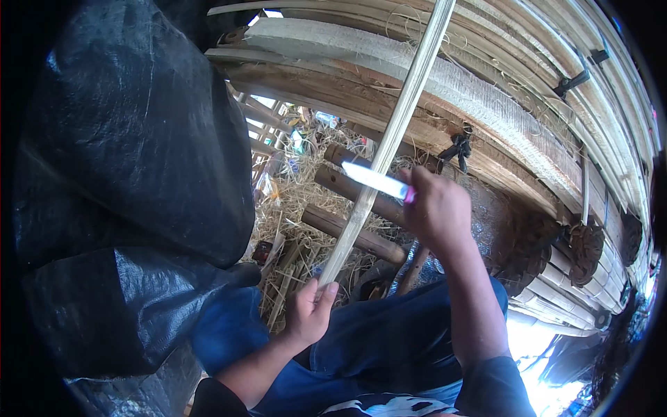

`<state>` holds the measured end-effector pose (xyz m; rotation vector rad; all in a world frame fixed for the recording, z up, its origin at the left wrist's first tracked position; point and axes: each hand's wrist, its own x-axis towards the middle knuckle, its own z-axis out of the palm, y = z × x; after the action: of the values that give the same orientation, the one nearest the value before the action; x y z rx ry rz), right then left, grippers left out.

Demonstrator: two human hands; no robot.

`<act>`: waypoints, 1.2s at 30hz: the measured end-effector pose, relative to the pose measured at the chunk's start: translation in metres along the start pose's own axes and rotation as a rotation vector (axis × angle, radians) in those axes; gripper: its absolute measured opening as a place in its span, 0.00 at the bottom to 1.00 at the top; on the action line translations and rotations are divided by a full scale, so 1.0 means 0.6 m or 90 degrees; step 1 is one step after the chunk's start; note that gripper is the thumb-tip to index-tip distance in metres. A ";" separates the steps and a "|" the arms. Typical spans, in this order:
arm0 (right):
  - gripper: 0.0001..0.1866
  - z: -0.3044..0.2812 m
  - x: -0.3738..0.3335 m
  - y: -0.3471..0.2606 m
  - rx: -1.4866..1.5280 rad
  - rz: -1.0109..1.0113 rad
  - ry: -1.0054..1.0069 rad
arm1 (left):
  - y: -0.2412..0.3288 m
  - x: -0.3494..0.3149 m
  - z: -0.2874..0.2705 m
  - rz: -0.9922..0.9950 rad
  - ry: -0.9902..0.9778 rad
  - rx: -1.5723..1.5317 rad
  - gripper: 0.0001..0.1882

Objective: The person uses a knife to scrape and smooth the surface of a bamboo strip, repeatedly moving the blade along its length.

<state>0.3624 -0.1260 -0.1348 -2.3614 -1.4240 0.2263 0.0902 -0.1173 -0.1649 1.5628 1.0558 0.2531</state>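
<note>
A long pale wooden strip, likely split bamboo (403, 111), slants from the top of the view down to my lap. My left hand (310, 314) grips its lower end, thumb laid along the strip. In my right hand (439, 210) is a knife (375, 180) with a bright blade and a pink bit of handle showing at the fist. The blade lies across the middle of the strip, pointing left; it seems to touch it, though glare blurs the contact. My right fingers are wrapped round the handle and hide most of it.
Thick planks (486, 104) and stacked strips tied with black bands (456, 149) fill the far and right side. Round poles (354, 233) lie beneath the strip. Straw-like shavings (299, 201) and litter cover the ground. Black plastic sheeting (132, 139) bulges at the left.
</note>
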 end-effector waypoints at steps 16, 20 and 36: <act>0.11 -0.010 0.005 0.000 -0.023 0.064 -0.014 | -0.005 -0.018 -0.002 0.049 0.005 0.104 0.16; 0.09 -0.034 0.019 0.066 -0.086 0.110 0.130 | -0.010 -0.054 0.003 0.039 -0.033 0.102 0.16; 0.13 -0.040 0.028 0.046 -0.036 0.203 0.027 | -0.027 -0.052 0.004 0.014 -0.059 0.117 0.16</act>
<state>0.4007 -0.1286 -0.1226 -2.6155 -1.0419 0.2198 0.0663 -0.1429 -0.1677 1.7347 1.0122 0.0998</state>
